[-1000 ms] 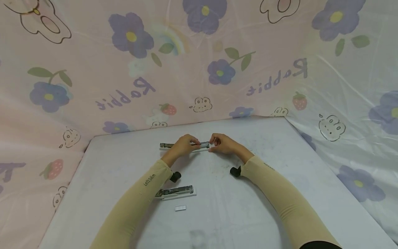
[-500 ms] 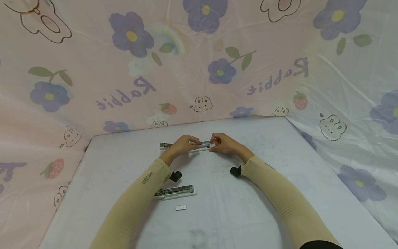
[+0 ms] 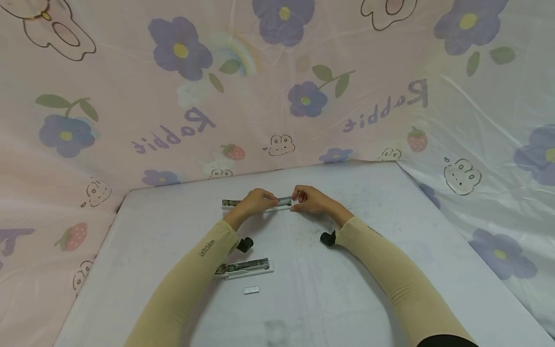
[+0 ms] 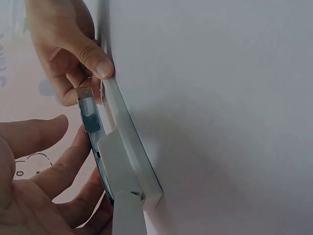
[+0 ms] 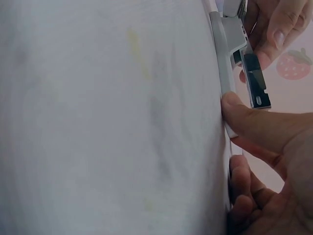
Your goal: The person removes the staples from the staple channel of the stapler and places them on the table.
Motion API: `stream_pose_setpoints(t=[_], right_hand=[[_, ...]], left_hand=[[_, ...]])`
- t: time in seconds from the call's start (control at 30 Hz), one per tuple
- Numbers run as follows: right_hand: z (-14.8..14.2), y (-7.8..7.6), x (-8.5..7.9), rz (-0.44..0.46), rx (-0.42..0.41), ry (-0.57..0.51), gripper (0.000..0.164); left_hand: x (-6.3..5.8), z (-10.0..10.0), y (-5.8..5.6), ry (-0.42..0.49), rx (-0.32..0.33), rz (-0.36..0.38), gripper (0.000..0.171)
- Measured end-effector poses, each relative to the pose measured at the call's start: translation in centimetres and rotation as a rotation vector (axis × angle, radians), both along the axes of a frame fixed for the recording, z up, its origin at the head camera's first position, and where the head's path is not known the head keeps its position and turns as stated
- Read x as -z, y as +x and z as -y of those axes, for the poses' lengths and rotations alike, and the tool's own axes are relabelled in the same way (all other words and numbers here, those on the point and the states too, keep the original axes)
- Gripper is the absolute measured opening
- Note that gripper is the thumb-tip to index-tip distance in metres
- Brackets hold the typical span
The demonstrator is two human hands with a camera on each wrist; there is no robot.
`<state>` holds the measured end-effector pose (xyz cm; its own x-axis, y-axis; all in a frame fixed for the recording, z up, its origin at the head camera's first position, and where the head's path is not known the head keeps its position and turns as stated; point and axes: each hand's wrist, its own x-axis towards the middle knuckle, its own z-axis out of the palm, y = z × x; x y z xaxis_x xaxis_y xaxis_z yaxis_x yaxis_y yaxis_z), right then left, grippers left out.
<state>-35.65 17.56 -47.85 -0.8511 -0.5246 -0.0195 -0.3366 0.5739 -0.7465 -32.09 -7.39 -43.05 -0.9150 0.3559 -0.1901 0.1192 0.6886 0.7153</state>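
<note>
A white stapler (image 3: 284,202) lies at the far middle of the table, its top cover swung back. In the left wrist view its metal magazine (image 4: 89,115) stands lifted off the white base (image 4: 128,129). My right hand (image 3: 313,200) pinches the front end of the base, thumb (image 5: 239,110) on the side facing me. Beside the magazine is my left hand (image 3: 257,201); its fingers (image 4: 66,164) reach along the far side while the thumb (image 4: 36,137) stays apart. In the head view this hand hides the stapler's middle.
Nearer me lies a second opened stapler (image 3: 247,266), partly hidden by my left sleeve (image 3: 182,289). A small silver block of staples (image 3: 251,290) sits just in front of it. A printed cloth (image 3: 260,96) hangs behind the white table (image 3: 368,193).
</note>
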Motion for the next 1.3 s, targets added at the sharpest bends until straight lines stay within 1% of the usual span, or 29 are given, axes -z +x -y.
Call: stream_pose_setpoints(t=[0.2, 0.43, 0.77, 0.97, 1.03, 1.2, 1.3], right_hand=[[0.05, 0.14, -0.27, 0.000, 0.006, -0.004, 0.029], [0.08, 0.07, -0.20, 0.000, 0.003, 0.003, 0.029], [0.06, -0.01, -0.22, -0.006, 0.001, -0.001, 0.029], [0.06, 0.00, -0.13, 0.002, 0.006, -0.009, 0.028], [0.02, -0.04, -0.05, 0.005, 0.007, -0.009, 0.027], [-0.03, -0.17, 0.14, 0.011, 0.002, 0.003, 0.028], [-0.09, -0.23, 0.06, 0.011, 0.006, 0.003, 0.028]], left_hand=[[0.09, 0.10, -0.23, 0.012, 0.001, 0.030, 0.037], [0.34, 0.27, -0.63, 0.059, -0.005, 0.078, 0.038], [0.13, 0.26, -0.50, 0.071, -0.019, 0.097, 0.037], [-0.12, 0.16, -0.43, 0.075, -0.011, 0.091, 0.037], [-0.13, 0.04, -0.34, 0.064, -0.014, 0.074, 0.037], [-0.17, -0.28, -0.03, -0.003, -0.037, 0.034, 0.039], [-0.33, -0.34, -0.04, -0.031, -0.026, 0.018, 0.040]])
